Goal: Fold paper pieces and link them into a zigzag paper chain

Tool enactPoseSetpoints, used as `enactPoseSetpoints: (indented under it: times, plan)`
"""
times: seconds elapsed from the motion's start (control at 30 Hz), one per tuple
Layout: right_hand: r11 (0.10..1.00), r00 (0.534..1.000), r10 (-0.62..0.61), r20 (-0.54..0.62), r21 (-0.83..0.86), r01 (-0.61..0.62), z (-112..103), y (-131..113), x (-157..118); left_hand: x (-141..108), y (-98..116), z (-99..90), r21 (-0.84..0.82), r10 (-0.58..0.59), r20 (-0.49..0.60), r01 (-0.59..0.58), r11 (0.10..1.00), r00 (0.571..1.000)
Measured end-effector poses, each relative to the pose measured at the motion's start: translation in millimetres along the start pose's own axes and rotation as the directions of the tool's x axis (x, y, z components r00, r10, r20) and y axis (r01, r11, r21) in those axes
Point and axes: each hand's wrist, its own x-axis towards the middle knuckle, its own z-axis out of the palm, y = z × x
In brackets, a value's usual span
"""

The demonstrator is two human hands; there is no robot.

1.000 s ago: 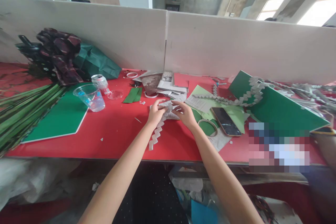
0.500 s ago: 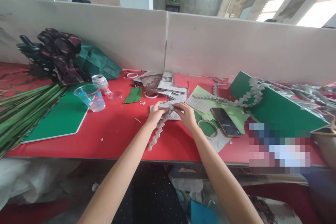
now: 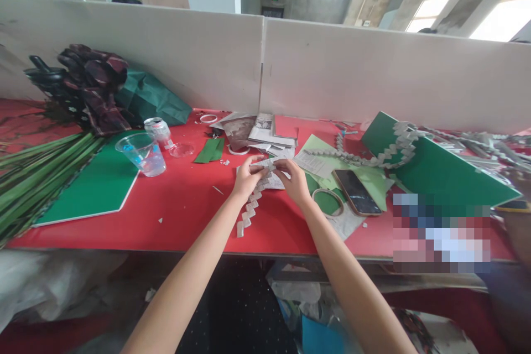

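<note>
A zigzag chain of folded paper (image 3: pixel 251 206) hangs down toward me from between my hands, over the red table. My left hand (image 3: pixel 248 176) pinches its upper part between thumb and fingers. From the other side, my right hand (image 3: pixel 291 175) grips the chain's top end, fingertips close to the left ones. The small folds between the fingertips are partly hidden. Beneath the hands lies a printed paper sheet (image 3: pixel 276 181). A longer paper chain (image 3: pixel 373 160) lies at the right, running over green paper and up against a green board.
Right of my hands are a phone (image 3: pixel 357 192) and a tape roll (image 3: pixel 328 202). At left stand a plastic cup (image 3: pixel 145 157) and a can (image 3: pixel 159 131), beside long green leaves (image 3: pixel 53 171). A white partition (image 3: pixel 373 66) closes the back; a green folded board (image 3: pixel 448 177) stands at right.
The hanging chain has turned slightly, its lower end shifting a little right and showing its flatter side. The fingers of both hands have shifted slightly at the top; the hands stay in place.
</note>
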Motion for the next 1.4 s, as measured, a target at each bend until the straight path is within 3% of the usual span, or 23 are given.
enactPoseSetpoints:
  times: [0.23, 0.33, 0.43, 0.57, 0.73, 0.93, 1.2, 1.4]
  plan:
    - [0.999, 0.999, 0.023, -0.043, -0.026, -0.024, -1.3, -1.6, 0.4, 1.6, -3.4, -0.6, 0.017, 0.037, 0.039, -0.037, 0.999, 0.999]
    - [0.997, 0.998, 0.055, -0.042, 0.063, -0.052, -0.2, -2.2, 0.3, 1.9, -5.3, -1.2, 0.041, 0.059, 0.05, -0.061, 0.997, 0.997]
    - [0.982, 0.993, 0.113, -0.02, 0.154, -0.108, 0.4, -3.1, 1.0, 0.6, -5.9, -0.8, 0.12, 0.099, 0.064, -0.107, 0.987, 0.993]
    - [0.972, 0.981, 0.192, 0.025, 0.13, -0.193, -1.5, -3.5, 3.5, -3.5, -4.1, 1.2, 0.266, 0.151, 0.121, -0.179, 0.947, 0.981]
    - [0.965, 0.973, 0.229, -0.018, 0.132, -0.224, -2.8, -4.5, 4.8, -5.1, -3.6, 2.2, 0.33, 0.171, 0.153, -0.213, 0.919, 0.973]
    - [0.973, 0.969, 0.226, -0.098, 0.077, -0.219, -0.5, -7.0, 2.9, -2.7, -6.5, 2.6, 0.297, 0.156, 0.174, -0.203, 0.933, 0.972]
    - [0.953, 0.956, 0.29, 0.042, 0.077, -0.292, -3.5, -4.7, 4.8, -7.4, -4.4, 2.6, 0.292, 0.122, 0.155, -0.163, 0.942, 0.98]
    - [0.961, 0.962, 0.274, -0.023, -0.026, -0.274, -2.4, -6.0, 3.5, -5.7, -6.0, 2.1, 0.286, 0.073, 0.197, -0.129, 0.95, 0.978]
